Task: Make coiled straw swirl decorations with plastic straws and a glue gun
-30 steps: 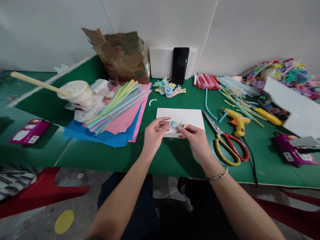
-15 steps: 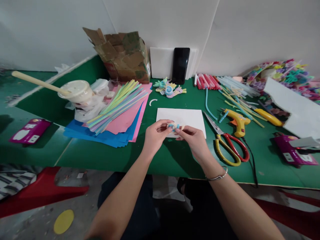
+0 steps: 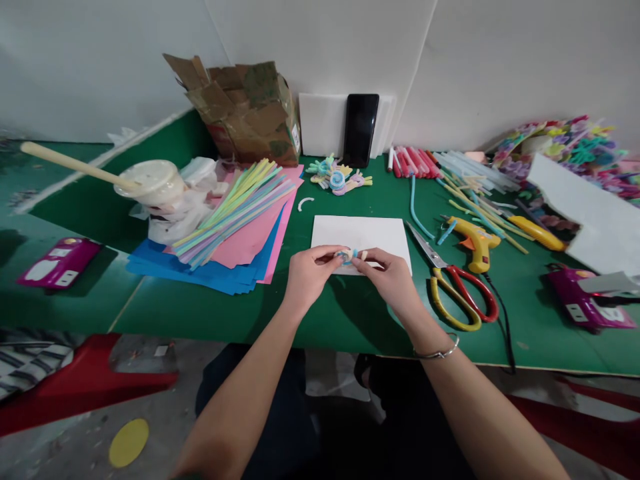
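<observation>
My left hand (image 3: 310, 273) and my right hand (image 3: 390, 277) meet over the near edge of a white sheet (image 3: 363, 233) on the green table (image 3: 225, 313). Both pinch one small coiled straw piece (image 3: 346, 254), blue and pale yellow, between thumb and fingers. The fingers hide most of the piece. A silver bracelet (image 3: 437, 351) sits on my right wrist.
Red-and-yellow scissors (image 3: 457, 287) and a yellow glue gun (image 3: 475, 240) lie right of the sheet. Pastel straws (image 3: 235, 207) rest on pink and blue paper at left. Finished straw shapes (image 3: 337, 179), a phone (image 3: 360, 130) and a cardboard box (image 3: 245, 110) stand behind.
Both hands have drawn slightly nearer to me and closed tighter round the coiled piece, which shows less than before.
</observation>
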